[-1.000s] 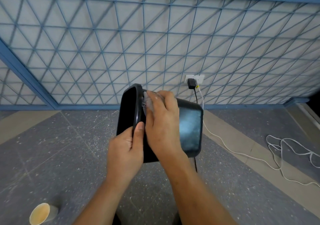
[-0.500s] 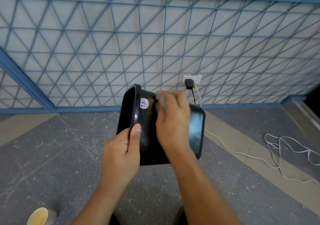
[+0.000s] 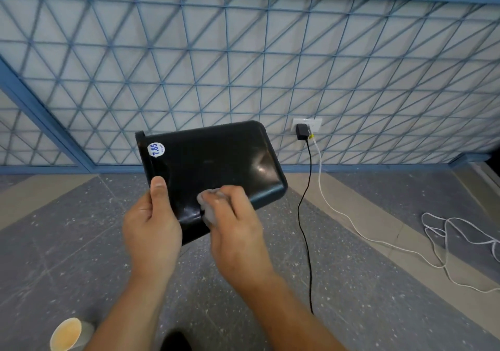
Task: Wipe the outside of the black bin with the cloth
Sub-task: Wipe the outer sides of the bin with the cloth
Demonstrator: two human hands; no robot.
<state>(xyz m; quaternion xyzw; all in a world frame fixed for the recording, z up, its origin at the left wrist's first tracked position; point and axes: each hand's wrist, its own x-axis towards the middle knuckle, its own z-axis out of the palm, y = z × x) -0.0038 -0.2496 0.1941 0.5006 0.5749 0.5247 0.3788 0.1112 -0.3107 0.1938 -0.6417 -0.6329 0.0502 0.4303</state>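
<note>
The black bin [image 3: 216, 158] is held up on its side in mid-air, its broad outer wall facing me and its rim to the left. A round white sticker [image 3: 156, 149] reading 7.85 sits near the rim. My left hand [image 3: 151, 223] grips the bin at the rim's lower end, thumb on the outer wall. My right hand [image 3: 232, 223] holds a small grey cloth [image 3: 207, 206] bunched in its fingers and presses it against the lower part of the wall. Most of the cloth is hidden under the fingers.
A blue lattice wall panel [image 3: 243, 66] stands behind. A black charger [image 3: 301, 131] is plugged into a wall socket, with a black cable [image 3: 305, 215] and a white cable [image 3: 443, 231] trailing over the grey floor. A paper cup [image 3: 66, 334] lies at the lower left.
The bin has been turned so its broad outer wall faces me. My right hand with the cloth moved from the top edge down to the lower part of the wall.
</note>
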